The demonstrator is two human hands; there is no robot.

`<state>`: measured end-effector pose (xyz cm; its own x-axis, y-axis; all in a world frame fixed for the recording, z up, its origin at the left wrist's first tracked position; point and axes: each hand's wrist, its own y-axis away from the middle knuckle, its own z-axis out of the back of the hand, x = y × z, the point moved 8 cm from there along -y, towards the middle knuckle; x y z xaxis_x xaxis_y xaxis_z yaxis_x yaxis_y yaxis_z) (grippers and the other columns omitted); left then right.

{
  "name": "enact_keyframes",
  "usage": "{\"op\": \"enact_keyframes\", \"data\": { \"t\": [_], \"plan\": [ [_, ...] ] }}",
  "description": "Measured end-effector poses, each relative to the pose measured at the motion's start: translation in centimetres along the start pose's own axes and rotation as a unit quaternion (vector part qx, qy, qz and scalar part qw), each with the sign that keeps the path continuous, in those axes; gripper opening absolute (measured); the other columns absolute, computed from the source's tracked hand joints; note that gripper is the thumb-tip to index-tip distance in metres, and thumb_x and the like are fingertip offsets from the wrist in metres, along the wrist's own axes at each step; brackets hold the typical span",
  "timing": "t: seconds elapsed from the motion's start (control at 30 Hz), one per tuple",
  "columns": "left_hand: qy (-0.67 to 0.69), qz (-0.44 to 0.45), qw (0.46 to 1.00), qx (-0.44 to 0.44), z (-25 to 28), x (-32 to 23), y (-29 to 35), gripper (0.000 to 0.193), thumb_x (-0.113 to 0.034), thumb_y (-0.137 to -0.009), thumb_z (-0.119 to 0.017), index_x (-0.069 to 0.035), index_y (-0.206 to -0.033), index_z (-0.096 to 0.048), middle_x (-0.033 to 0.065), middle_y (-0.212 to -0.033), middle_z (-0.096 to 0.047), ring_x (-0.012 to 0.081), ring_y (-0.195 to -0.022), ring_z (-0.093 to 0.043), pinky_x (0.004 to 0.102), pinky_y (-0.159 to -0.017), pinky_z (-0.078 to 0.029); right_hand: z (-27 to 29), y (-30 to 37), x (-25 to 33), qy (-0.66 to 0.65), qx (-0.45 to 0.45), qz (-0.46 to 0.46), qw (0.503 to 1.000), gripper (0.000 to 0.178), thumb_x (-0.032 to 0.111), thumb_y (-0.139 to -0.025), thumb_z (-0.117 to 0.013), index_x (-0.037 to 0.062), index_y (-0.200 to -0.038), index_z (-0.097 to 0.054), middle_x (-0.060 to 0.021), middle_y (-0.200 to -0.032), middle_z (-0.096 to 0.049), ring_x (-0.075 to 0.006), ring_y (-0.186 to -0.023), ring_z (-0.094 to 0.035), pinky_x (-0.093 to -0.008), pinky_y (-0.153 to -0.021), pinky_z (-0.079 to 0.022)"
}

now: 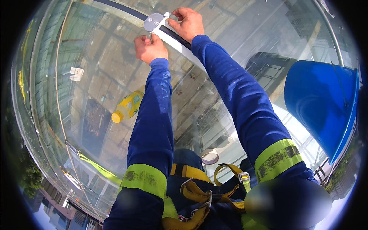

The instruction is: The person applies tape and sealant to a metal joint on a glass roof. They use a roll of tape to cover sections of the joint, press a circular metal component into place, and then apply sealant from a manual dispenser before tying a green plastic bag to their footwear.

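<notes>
Outdoor building work site, identified by the glass surface (245, 27), yellow safety harness (193, 172), blue bucket (320, 101), and trees (25, 168) and buildings (57, 212) beyond the edge.

Looks like clear glass (276, 34), hazy in patches, with brown surfaces showing through from below. Carries a grey disc (154, 21) and a dark strip (130, 10) at eleven o'clock. Bears a yellow-capped bottle (128, 106), tipped on its side, at nine. Holds a blue bucket (320, 103) at three and a pale ring (217, 158) at five. Shows a white scrap (76, 74) at ten, on or beneath the pane unclear.
</notes>
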<state>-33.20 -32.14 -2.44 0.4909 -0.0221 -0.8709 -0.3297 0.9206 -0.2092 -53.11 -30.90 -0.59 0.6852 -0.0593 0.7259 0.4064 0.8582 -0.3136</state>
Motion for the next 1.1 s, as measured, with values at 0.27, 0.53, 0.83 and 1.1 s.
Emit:
{"op": "enact_keyframes", "data": {
  "t": [0.27,0.53,0.83,1.1],
  "plan": [
    [0.097,0.018,0.995,-0.003,4.3,1.1,1.0,0.035,0.001,-0.073,-0.079,0.000,-0.101,-0.058,0.0127,-0.101,-0.057,0.0203,-0.072,-0.062,0.0317,-0.062,-0.055,11.1,28.0,11.0,-0.113,0.328,-0.020,0.938,0.013,0.014,-0.075,-0.074,0.0090,-0.081,-0.064,-0.0093,-0.080,-0.062,-0.0322,-0.078,-0.065,-0.0413,-0.069,-0.053],
    [0.236,0.191,0.911,0.279,15.9,-2.1,26.9,0.030,-0.005,-0.083,-0.078,-0.003,-0.110,-0.064,0.0028,-0.094,-0.065,0.0100,-0.084,-0.061,0.0256,-0.070,-0.053,17.8,52.4,12.0,0.161,0.488,0.170,0.841,0.030,0.021,-0.074,-0.070,0.0190,-0.104,-0.063,-0.0026,-0.105,-0.059,-0.0256,-0.110,-0.057,-0.0411,-0.086,-0.042],
    [0.208,0.282,0.720,0.599,27.1,-11.2,34.7,0.094,-0.032,-0.082,-0.081,-0.004,-0.155,-0.028,0.0179,-0.155,-0.035,0.0347,-0.140,-0.038,0.0432,-0.112,-0.035,31.6,45.5,20.5,-0.149,0.190,-0.102,0.965,0.023,0.000,-0.086,-0.071,0.0030,-0.107,-0.063,-0.0082,-0.099,-0.065,-0.0194,-0.088,-0.060,-0.0322,-0.081,-0.048],
    [0.369,0.184,0.635,0.653,36.4,-25.1,41.8,0.040,-0.019,-0.090,-0.076,0.002,-0.123,-0.065,0.0077,-0.106,-0.070,0.0129,-0.095,-0.065,0.0290,-0.082,-0.053,44.6,54.2,27.8,-0.234,0.053,-0.101,0.966,0.016,0.003,-0.091,-0.068,0.0008,-0.105,-0.061,-0.0086,-0.101,-0.063,-0.0163,-0.090,-0.060,-0.0307,-0.083,-0.048]
  ]
}}
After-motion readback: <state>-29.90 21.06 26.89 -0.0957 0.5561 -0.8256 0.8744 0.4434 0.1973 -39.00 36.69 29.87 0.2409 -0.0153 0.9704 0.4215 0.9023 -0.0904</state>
